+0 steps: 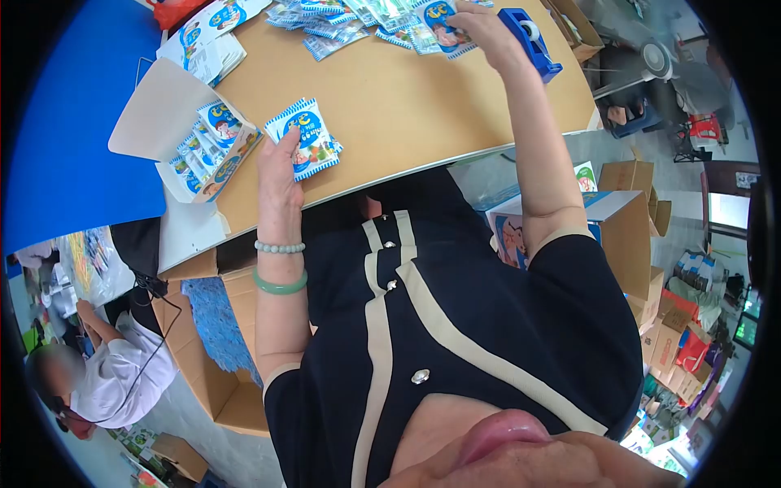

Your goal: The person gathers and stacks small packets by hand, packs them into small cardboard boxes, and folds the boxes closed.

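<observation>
My left hand (282,168) is closed around a small stack of blue-and-white printed packets (313,145), thumb on top, above the table near its front edge. At the far side, my right hand (488,34) has its fingers on a similar packet (445,31) by the loose pile; the fingertips are partly out of sight. The pile of packets (333,32) lies along the table's back. Left of my left hand stands a white carton (230,168) with its lid up and several packets standing inside. A blue tape dispenser (533,49) sits beside my right hand.
Flat printed cartons (213,41) are stacked at the table's back left. Cardboard boxes stand on the floor: one (224,390) at left with blue material, another (626,236) at right. A person in a white top (122,374) sits at left. A cable (167,325) hangs near the table.
</observation>
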Tool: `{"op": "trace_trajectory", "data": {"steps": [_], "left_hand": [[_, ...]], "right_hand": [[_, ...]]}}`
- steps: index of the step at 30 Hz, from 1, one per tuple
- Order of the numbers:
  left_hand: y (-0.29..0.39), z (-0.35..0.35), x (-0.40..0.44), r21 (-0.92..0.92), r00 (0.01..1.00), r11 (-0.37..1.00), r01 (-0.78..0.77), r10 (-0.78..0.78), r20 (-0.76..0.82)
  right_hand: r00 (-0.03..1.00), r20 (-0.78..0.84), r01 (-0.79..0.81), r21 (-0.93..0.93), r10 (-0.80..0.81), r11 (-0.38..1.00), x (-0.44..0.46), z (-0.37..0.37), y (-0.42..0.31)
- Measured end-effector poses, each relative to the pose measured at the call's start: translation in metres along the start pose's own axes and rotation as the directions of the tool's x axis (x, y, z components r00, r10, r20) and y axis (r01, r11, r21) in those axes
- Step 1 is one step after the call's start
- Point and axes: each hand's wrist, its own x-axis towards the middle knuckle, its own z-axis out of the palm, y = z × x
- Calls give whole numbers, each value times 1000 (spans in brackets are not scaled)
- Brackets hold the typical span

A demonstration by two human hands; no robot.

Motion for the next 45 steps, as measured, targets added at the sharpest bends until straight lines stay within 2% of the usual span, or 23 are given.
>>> {"op": "trace_trajectory", "data": {"steps": [1, 2, 7, 8, 9, 10, 15, 17, 18, 19, 20, 22, 23, 26, 27, 29, 30, 31, 33, 38, 41, 42, 45], "left_hand": [[0, -1, 0, -8, 1000, 1000, -4, 4, 9], [-1, -1, 0, -14, 1000, 1000, -7, 7, 20], [1, 1, -2, 11, 1000, 1000, 5, -5, 19], [1, 1, -2, 15, 1000, 1000, 6, -7, 18], [1, 1, -1, 19, 1000, 1000, 6, -6, 19], [2, 1, -1, 24, 1000, 1000, 5, -6, 19], [0, 1, -2, 13, 1000, 1000, -14, 14, 0], [-1, -1, -1, 18, 1000, 1000, -11, 11, 5], [-1, -2, 1, 20, 1000, 1000, -13, 13, 10], [-1, -2, 1, 16, 1000, 1000, -14, 14, 7], [0, -1, 0, 16, 1000, 1000, -14, 14, 4], [0, 2, -2, 19, 1000, 1000, -8, 8, -1], [0, 6, -2, 17, 1000, 1000, -4, 4, -6], [-5, 17, -4, 54, 993, 992, -111, 113, -46], [-8, 18, -4, 66, 991, 992, -106, 111, -78], [-12, 25, 2, 268, 961, 930, -251, 273, -50], [-12, 28, 3, 280, 957, 925, -255, 283, -63], [-12, 34, 4, 515, 932, 825, -235, 342, -122], [-10, 42, 7, 862, 858, 498, -94, 480, -183], [-17, 16, 20, 702, 904, 684, -197, 405, -140], [-13, 11, 23, 534, 939, 803, -265, 340, -46], [-8, 13, 23, 534, 941, 801, -271, 337, -28], [9, 28, 13, 798, 966, 571, -193, 255, 51]], "right_hand": [[959, 91, -284, 322, 269, 903, -8, -30, -32], [841, 260, -531, 566, 474, 631, -11, -47, -49], [842, 405, -539, 652, 355, 534, -5, -56, -35], [924, 361, -256, 335, 127, 907, 8, -38, -7], [904, 412, 148, -55, -112, 988, 21, -24, 11], [791, 541, 536, -390, -285, 749, 28, -13, 31], [740, 651, 531, -409, -170, 742, 27, -10, -4], [943, 252, 293, -329, -216, 898, 7, 22, 5], [982, 29, 188, -243, -186, 952, 4, 31, 10], [981, 32, 192, -242, -190, 951, 3, 26, 2], [991, 134, 23, -191, 3, 981, -3, 12, -17], [861, 355, -333, -148, 364, 931, -22, -18, -58], [859, 360, -331, -148, 363, 932, -29, -26, -70], [874, 275, -457, 179, 402, 871, -47, -29, -105], [873, 301, -452, 197, 385, 870, -54, -19, -120], [982, -14, -178, 298, 191, 938, -57, 5, -160], [984, -155, -44, 232, 82, 972, -58, 22, -176], [956, -290, 78, 142, -34, 987, -60, 42, -192], [985, -169, 57, 132, -34, 990, -63, 68, -222], [968, -250, 84, 403, 21, 911, -75, 88, -234], [995, -75, -3, 637, 65, 771, -83, 78, -231], [993, -84, -7, 631, 78, 776, -87, 77, -232], [954, -297, 194, 502, -43, 843, -98, 80, -229]]}}
